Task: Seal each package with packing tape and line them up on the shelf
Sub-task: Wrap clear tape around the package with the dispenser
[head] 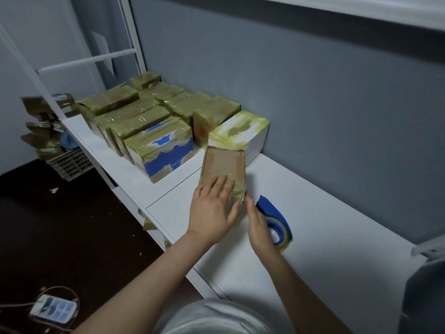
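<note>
At the near end of the package [224, 165], both hands lie flat
Left hand [212, 210] presses straight fingers on the taped near end; right hand [258, 227], fingers straight, touches the right edge. The package's long axis runs away from the person along the shelf [325, 225]. Just right of the package lies the tape dispenser [271, 207], nearer the right hand; beyond it stand sealed packages [154, 121]; far left, a floor crate [69, 163], contents unclear
</note>
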